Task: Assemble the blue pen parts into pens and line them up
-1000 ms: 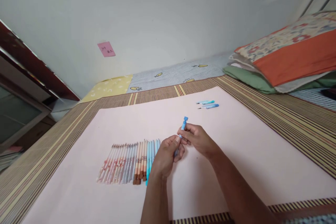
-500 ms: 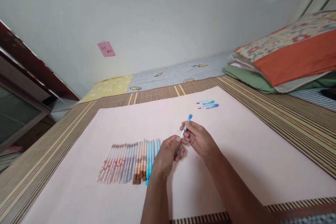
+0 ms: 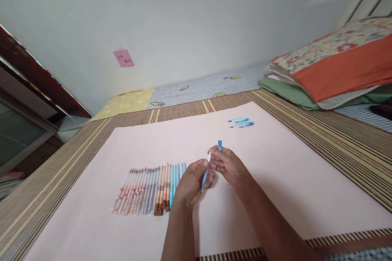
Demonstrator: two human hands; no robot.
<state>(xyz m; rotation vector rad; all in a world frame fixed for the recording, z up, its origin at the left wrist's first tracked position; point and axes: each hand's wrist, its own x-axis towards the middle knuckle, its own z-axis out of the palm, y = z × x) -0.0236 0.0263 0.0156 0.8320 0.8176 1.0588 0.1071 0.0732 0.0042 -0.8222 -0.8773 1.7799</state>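
My left hand [image 3: 196, 177] is closed around a slim blue pen barrel [image 3: 204, 181], its white upper end [image 3: 209, 157] pointing up toward my other hand. Close beside it, my right hand [image 3: 226, 165] pinches a blue pen part [image 3: 219, 145] whose top sticks up above the fingers; its lower part is hidden. The two hands nearly touch over the pale pink sheet [image 3: 245, 212]. Left of them lies a row of pens: clear ones with red patterns [image 3: 130, 191], greyish ones [image 3: 148, 191], orange-and-brown ones [image 3: 163, 191] and light blue ones [image 3: 175, 177], partly covered by my left hand.
Farther back on the sheet lie several blue pen parts [image 3: 241, 122]. A striped mat [image 3: 76, 163] extends beneath the sheet. Folded bedding [image 3: 337, 65] is piled at the right, and a pink note [image 3: 123, 58] is stuck on the wall.
The blue part in my right hand now sits lower and more upright, beside the white end instead of in line with it. More of the blue barrel shows below my left hand.
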